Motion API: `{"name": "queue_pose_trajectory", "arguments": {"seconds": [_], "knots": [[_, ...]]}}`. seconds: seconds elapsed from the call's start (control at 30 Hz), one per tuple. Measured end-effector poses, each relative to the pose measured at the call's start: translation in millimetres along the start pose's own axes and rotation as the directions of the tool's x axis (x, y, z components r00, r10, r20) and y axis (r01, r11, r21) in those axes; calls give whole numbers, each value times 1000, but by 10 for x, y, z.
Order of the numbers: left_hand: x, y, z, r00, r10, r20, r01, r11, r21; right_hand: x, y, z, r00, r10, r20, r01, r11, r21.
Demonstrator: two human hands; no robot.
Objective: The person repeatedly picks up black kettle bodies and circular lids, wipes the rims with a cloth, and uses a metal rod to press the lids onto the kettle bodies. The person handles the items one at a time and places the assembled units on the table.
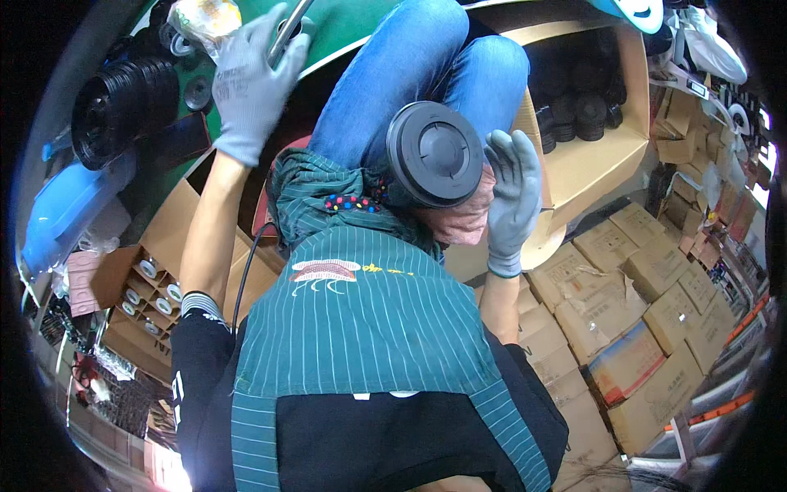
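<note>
My left hand (254,90), in a grey glove, reaches to the green work surface at the upper left. Its thumb and forefinger are apart, with a shiny metal rod (290,31) lying in the gap between them. On my lap rests a round black plastic part (438,154), with a raised rim and a stepped disc on top. Beside it, to the right, is my right hand (514,193), also gloved. Its fingers are slightly bent and it holds nothing. A pinkish cloth (461,211) lies under the black part.
Stacked black ribbed discs (123,107) stand on the green surface (338,23). Right of my knees, an open carton (598,168) contains black round parts. A divided carton (135,328) is at lower left. Closed cartons (602,312) cover the right side.
</note>
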State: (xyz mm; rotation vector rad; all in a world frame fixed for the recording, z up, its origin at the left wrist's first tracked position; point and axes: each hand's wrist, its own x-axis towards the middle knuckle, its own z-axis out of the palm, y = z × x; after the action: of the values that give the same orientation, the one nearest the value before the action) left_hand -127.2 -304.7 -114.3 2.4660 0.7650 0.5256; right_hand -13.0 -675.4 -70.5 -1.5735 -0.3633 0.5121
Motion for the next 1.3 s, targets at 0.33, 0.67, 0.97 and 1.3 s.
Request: {"name": "queue_pose_trajectory", "arguments": {"seconds": [0.33,0.67,0.97,1.3], "knots": [[-283,634,78,987,-16,162,146,531,-835,227,-74,-42,985,-62,-163,88,983,159],[-379,1094,696,913,348,214,129,250,-960,539,232,666,989,-4,-147,67,903,423],[-212,550,521,994,46,-98,-108,352,-930,478,385,-39,981,-138,-138,183,894,409],[-417,885,437,803,-135,-581,-372,648,-664,773,513,-137,961,-266,-71,273,885,378]]}}
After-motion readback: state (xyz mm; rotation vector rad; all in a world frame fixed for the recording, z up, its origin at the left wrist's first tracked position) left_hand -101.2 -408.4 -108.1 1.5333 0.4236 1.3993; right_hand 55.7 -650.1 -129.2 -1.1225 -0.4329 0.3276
